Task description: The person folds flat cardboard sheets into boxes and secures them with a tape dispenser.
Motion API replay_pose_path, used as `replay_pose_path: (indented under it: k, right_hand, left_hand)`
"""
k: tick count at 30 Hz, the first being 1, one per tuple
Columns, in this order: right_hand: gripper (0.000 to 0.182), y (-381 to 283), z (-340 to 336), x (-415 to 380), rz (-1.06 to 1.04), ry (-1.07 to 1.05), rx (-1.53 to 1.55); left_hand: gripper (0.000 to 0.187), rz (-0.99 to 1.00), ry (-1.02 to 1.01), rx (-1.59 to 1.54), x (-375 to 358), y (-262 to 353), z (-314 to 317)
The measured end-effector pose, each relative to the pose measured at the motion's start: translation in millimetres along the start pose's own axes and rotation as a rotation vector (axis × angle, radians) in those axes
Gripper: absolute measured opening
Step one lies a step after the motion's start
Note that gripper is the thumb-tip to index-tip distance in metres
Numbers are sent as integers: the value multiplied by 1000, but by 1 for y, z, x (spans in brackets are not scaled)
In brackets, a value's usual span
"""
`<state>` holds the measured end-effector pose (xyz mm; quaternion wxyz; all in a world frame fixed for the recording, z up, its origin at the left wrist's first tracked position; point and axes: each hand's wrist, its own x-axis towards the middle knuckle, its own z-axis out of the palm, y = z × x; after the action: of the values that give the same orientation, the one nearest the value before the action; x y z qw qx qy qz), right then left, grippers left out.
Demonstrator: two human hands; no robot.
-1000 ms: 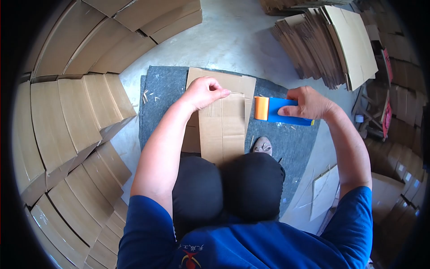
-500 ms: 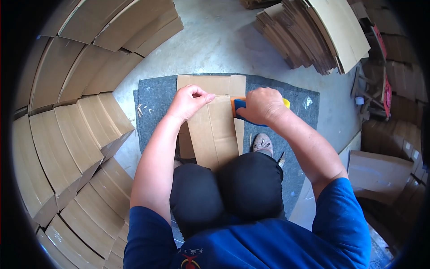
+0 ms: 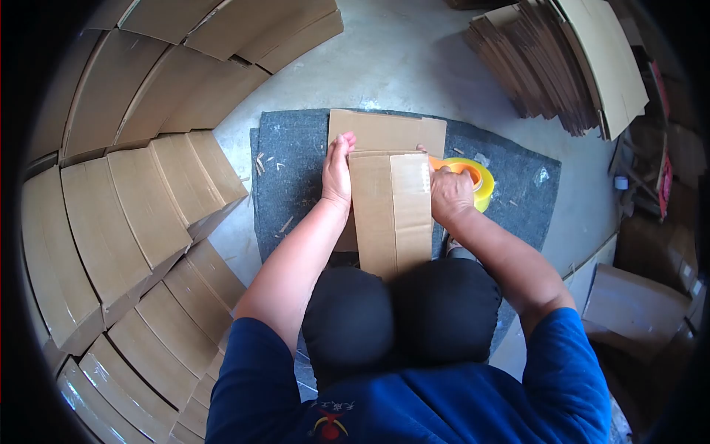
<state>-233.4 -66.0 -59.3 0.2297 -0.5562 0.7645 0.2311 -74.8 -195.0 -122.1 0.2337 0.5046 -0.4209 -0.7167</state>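
A narrow cardboard box [image 3: 376, 214] stands between my hands, its near end at my knees. A shiny strip of tape [image 3: 410, 177] lies across its upper right part. My left hand [image 3: 338, 174] rests along the box's left side, fingers stretched out and holding nothing. At the right side, my right hand [image 3: 452, 194] is closed around a tape dispenser [image 3: 438, 160] that carries a yellow tape roll [image 3: 485, 183]. The hand hides most of the dispenser's body. Behind the box lies another piece of cardboard [image 3: 384, 124].
A dark grey mat [image 3: 292, 159] covers the floor under the work. Stacked cardboard boxes [image 3: 122, 222] rise along the left. A bundle of flattened cardboard [image 3: 536, 59] stands at the far right, and one more box [image 3: 636, 300] lies at the right.
My left hand has gone from pinching at the box's far edge to lying flat on its left side. My right hand has turned the dispenser, and tape now shows on the box.
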Motion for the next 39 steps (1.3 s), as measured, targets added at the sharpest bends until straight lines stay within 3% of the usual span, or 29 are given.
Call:
replay_pose_path:
  k: [2, 4, 6, 7, 9, 11, 13, 16, 18, 20, 23, 27, 30, 34, 38, 39]
  right_hand:
    - [75, 3, 27, 13, -29, 78, 4]
    - [71, 3, 26, 14, -40, 60, -17]
    - [62, 6, 20, 5, -8, -43, -10]
    - [55, 10, 20, 1, 49, -64, 59]
    - [64, 21, 16, -15, 118, -81, 118]
    - [63, 34, 9, -31, 174, -40, 136]
    - [55, 49, 7, -50, 210, 48, 246]
    - [49, 71, -25, -91, 262, 181, 322]
    - [53, 93, -40, -118, 215, 305, 560]
    - [60, 109, -63, -152, 66, 389, 917]
    - [63, 118, -94, -206, -269, 486, 1187]
    - [68, 103, -123, -269, -490, 536, 1294]
    - [68, 86, -125, -303, -578, 544, 1282]
    - [68, 63, -112, -340, -555, 574, 1179]
    - [67, 47, -100, -364, -538, 521, 1150]
    - [67, 45, -95, -363, -560, 483, 1184]
  left_hand:
    - [66, -43, 50, 48, 13, -21, -9]
    - [54, -200, 247, 756, 12, -26, -24]
    - [48, -130, 398, 836, 5, -30, -33]
    - [45, 20, 412, 854, 7, -28, -44]
    - [24, 308, 448, 715, -1, 5, -44]
    - [17, 673, 302, 729, -11, 38, -37]
    - [14, 760, 161, 678, -31, 78, -18]
    - [16, 668, -45, 704, -77, 132, -2]
    - [19, 637, -196, 790, -108, 155, 5]
    - [21, 570, -263, 732, -140, 168, 12]
    - [37, 282, -362, 377, -194, 183, 29]
    - [64, 158, -537, 60, -271, 193, 44]
    - [62, 242, -706, -117, -321, 187, 44]
    - [61, 351, -618, -67, -368, 175, 33]
    - [61, 295, -624, -86, -384, 153, 15]
    - [60, 200, -639, -202, -384, 146, 13]
